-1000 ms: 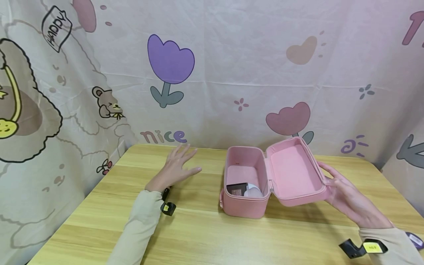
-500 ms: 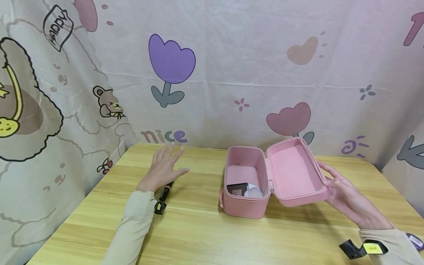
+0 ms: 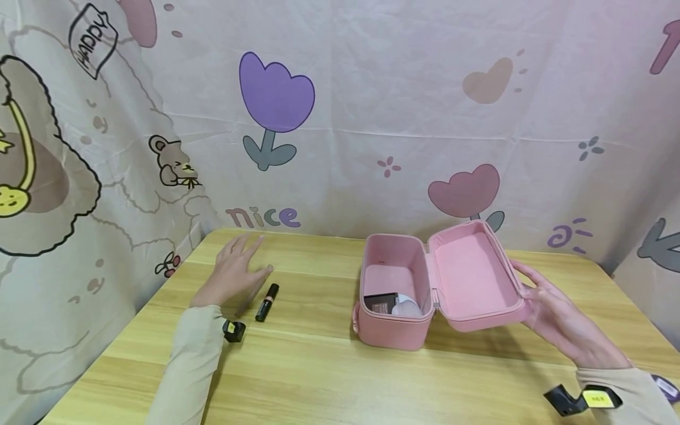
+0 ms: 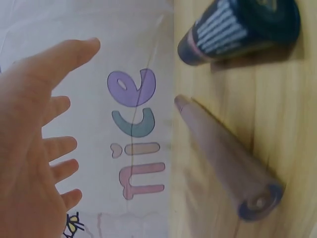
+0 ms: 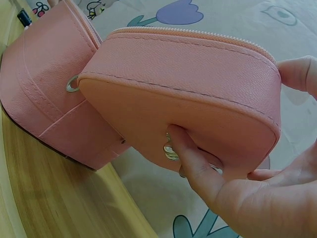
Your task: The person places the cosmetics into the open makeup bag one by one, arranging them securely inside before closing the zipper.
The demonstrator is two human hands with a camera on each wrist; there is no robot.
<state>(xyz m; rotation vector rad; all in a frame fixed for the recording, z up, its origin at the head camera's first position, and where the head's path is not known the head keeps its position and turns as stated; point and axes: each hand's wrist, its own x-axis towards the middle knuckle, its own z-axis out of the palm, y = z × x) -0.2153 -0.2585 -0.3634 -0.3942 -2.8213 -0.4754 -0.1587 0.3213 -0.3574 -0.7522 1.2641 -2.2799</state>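
My left hand (image 3: 228,274) is over the left of the table with fingers spread, holding nothing. Just right of it lies a black cosmetic tube (image 3: 267,303) with a pink band; white print shows on it in the left wrist view. Beside that tube, a slim brownish tapered stick (image 4: 223,153) lies on the wood, partly hidden by the hand in the head view. A pink zip cosmetic case (image 3: 393,330) stands with its lid (image 3: 470,271) swung out to the right. My right hand (image 3: 558,319) grips the lid's outer edge, a digit pressing beside a metal ornament.
Inside the case are a black labelled item (image 3: 380,303) and a whitish rounded one (image 3: 406,307). A purple object with a white label (image 3: 665,388) lies by the right sleeve. A printed cloth (image 3: 372,88) hangs behind the wooden table (image 3: 329,378).
My left hand has drawn away to the left, leaving the black tube in full view on the table. The right hand, the lid and the case stay as they were.
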